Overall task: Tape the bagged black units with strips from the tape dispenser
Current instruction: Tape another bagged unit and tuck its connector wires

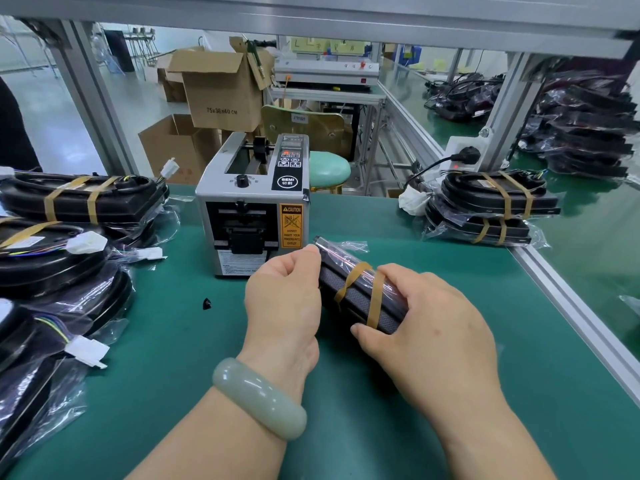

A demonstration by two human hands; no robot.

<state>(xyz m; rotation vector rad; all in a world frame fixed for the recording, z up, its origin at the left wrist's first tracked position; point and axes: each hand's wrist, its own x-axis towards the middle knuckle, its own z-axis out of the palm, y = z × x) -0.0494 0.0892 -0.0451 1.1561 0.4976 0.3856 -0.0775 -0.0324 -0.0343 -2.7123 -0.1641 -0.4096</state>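
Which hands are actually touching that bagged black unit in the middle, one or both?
Touching, both. The head view shows the left hand holding the bagged black unit at its left edge, the right hand gripping its right side.

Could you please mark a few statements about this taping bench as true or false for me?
1. The left hand and right hand both hold the unit. True.
2. The held unit has no tape on it. False: two tan strips wrap it.
3. The dispenser stands on the mat beyond the hands. True.
4. A bangle is worn on the right wrist. False: the bangle is on the left wrist.
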